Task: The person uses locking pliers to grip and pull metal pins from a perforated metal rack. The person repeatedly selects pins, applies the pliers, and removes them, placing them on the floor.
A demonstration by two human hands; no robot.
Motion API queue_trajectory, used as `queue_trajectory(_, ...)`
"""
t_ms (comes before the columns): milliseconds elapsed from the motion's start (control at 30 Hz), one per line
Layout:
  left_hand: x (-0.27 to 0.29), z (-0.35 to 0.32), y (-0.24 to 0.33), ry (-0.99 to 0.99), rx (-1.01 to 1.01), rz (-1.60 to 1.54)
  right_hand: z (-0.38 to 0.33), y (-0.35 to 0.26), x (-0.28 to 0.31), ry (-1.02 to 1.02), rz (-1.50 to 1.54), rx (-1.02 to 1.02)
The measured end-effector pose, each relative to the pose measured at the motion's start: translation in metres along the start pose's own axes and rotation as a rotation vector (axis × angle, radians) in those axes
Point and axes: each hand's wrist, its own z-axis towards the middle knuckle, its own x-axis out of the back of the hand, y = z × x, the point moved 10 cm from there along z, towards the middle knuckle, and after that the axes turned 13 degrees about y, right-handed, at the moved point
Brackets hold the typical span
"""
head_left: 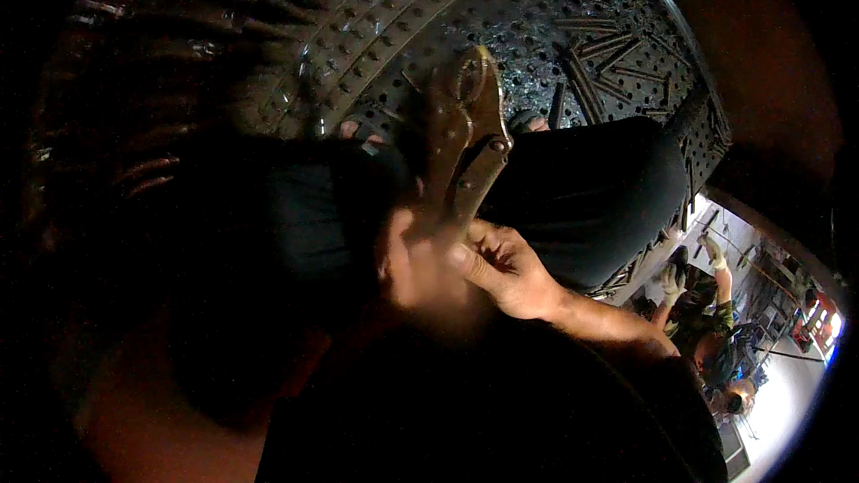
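A pair of metal locking pliers [479,139] points up and away from me in the middle of the view, its jaws at the far end. My right hand [514,273] is closed around the lower end of its handles, thumb lying along the near side. Against the same end, my left hand [416,264] is smeared and half in shadow, so how its fingers sit does not show. Whatever the jaws touch, if anything, cannot be made out against the dark metal behind.
Curved metal flooring [528,31] full of holes surrounds my feet. Several loose short rods [599,72] lie on it at the far right. My dark-trousered knee [591,192] sits beside the pliers. Outside the rim at right, another person [707,331] wears pale gloves.
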Motion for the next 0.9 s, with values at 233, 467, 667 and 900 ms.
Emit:
queue_trajectory(233, -0.003, -0.082, -0.032, -0.733, 1.530, -0.947, -0.002, 0.001, 0.010, 0.085, 0.000, -0.127)
queue_trajectory(467, -0.023, -0.044, -0.016, -1.636, 1.476, -1.036, 0.003, 0.015, 0.029, 0.207, -0.133, -0.116)
queue_trajectory(667, 0.007, -0.090, -0.036, -1.561, 1.064, -0.772, 0.011, -0.009, 0.012, 0.120, -0.390, 0.134)
queue_trajectory(900, -0.014, -0.066, -0.017, -1.204, 0.339, -0.433, 0.019, -0.010, 0.017, 0.169, -0.470, 0.120)
